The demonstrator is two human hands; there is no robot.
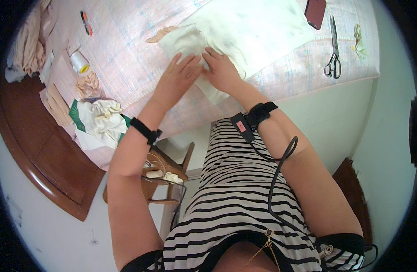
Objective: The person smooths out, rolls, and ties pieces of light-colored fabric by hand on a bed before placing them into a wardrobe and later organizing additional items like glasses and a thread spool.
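Observation:
Both my hands rest on white fabric on the bed-like surface. Flat on the lower edge of a folded white cloth piece (184,40) lies my left hand (181,73), fingers slightly spread. Beside it, my right hand (222,69), with a ring on one finger, touches gathered white cloth. Its fingers curve down, and whether they pinch fabric is hidden. A large white cloth sheet (262,30) spreads beyond and to the right, with faint grey marks. From under the folded piece, a pleated peach fabric strip (162,33) sticks out on the left.
Tailor's shears (334,51) lie at right, near a dark red phone (315,13) and a small pale green cloth strip (359,40). At left are a white thread cone (79,62), an orange-black pen (86,23) and crumpled white cloth (103,117). A wooden stool (171,163) stands below.

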